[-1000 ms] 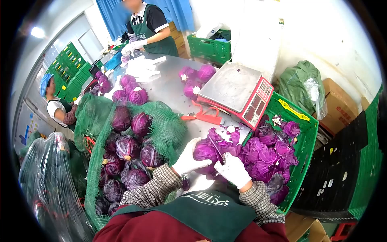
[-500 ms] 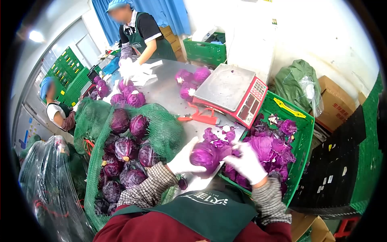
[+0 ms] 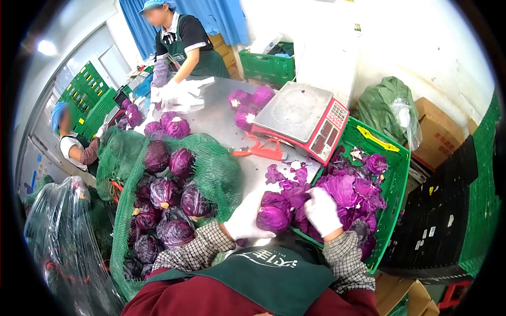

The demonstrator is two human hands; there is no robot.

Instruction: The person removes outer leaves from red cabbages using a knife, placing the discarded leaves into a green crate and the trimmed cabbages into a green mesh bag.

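Note:
My gloved left hand (image 3: 247, 218) cups a purple cabbage (image 3: 273, 217) from its left side, above the near edge of the metal table. My right hand (image 3: 322, 211), also in a white glove, is closed at the cabbage's right, its fingertips pinching a dark outer leaf (image 3: 299, 197). Loose purple leaves lie on the table just beyond the cabbage. Below the right hand, a green crate (image 3: 396, 208) holds a heap of torn leaves (image 3: 342, 192). To the left, a green mesh sack (image 3: 213, 166) lies open around several whole cabbages (image 3: 164, 192).
A red digital scale (image 3: 300, 113) stands on the metal table (image 3: 211, 118), with red-handled cutters (image 3: 263, 151) before it. Trimmed cabbages (image 3: 246, 108) sit beside the scale. One co-worker (image 3: 197, 58) handles white material across the table; another (image 3: 79, 145) stands at far left. Black crates (image 3: 429, 210) are at right.
My right hand has moved down and closed on a leaf at the cabbage's side. The cabbage has turned and shifted slightly right in my left hand.

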